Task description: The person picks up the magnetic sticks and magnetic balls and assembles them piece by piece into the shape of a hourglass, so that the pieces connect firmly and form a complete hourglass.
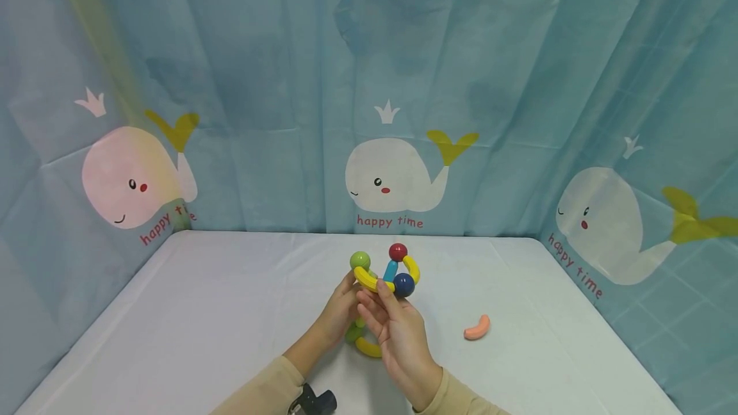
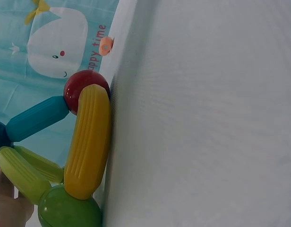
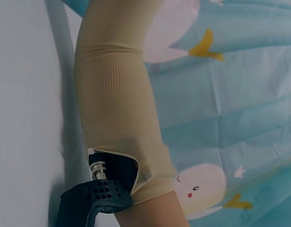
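Observation:
Both hands hold a ball-and-rod toy (image 1: 369, 279) up over the white table. In the head view its upper part has a light green ball (image 1: 360, 260), a red ball (image 1: 398, 252), a dark blue ball (image 1: 405, 285) and curved yellow rods. My right hand (image 1: 403, 341) pinches the front yellow rod (image 1: 366, 279) near the blue ball. Behind it, my left hand (image 1: 337, 316) grips the toy's left side, its fingertips partly hidden. Below the hands show a green ball (image 1: 353, 333) and another yellow rod (image 1: 369, 348). The left wrist view shows the toy close up, with a teal rod (image 2: 38, 118).
A curved orange rod (image 1: 477, 328) lies on the white table (image 1: 230, 300), right of the hands. A blue curtain (image 1: 277, 114) with whale prints stands around the back and sides. A black wrist camera (image 1: 316, 401) sits by the left sleeve; the right wrist view shows mostly a sleeve (image 3: 117, 104).

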Demonstrator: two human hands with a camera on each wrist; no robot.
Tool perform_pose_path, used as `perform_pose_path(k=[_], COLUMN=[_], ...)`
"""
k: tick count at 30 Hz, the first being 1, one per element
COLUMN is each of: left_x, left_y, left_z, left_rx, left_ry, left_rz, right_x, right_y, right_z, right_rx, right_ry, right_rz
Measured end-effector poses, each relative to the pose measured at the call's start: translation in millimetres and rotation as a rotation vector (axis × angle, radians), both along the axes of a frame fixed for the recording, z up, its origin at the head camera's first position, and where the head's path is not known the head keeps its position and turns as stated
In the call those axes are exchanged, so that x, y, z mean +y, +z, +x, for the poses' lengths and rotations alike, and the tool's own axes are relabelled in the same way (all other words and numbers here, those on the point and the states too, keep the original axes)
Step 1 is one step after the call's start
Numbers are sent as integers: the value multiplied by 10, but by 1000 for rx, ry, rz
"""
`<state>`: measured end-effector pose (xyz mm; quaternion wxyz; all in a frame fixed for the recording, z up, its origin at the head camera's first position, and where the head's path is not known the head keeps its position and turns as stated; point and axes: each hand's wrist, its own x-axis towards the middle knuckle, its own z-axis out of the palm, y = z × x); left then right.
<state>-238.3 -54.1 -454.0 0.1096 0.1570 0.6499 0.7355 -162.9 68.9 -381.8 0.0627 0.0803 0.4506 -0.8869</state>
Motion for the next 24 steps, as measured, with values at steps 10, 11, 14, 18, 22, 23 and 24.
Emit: perform_pose_path(k=[10, 11, 14, 18, 22, 23, 24], left_x=[2, 4, 7, 8, 3, 2, 1], left_y=[-14, -14, -11, -14, -13, -11, -9], left_z=[-12, -12, -9, -5, 7, 10, 9], left_rx=[-3, -1, 3, 13, 20, 19, 20], left_ry=[-5, -5, -1, -2, -6, -6, -6], left_rz=[0, 0, -1, 4, 3, 2, 2], right_x=[-4, -3, -3, -7, -10, -10, -11], right_y=[1, 1, 2, 2, 3, 4, 5], right_z=[8, 9, 9, 10, 12, 12, 13], right_rx=[-4, -5, -7, -5, -8, -9, -10], right_ry=[-2, -1, 0, -11, -23, -24, -24], right_rz=[3, 3, 3, -4, -11, -12, -12])
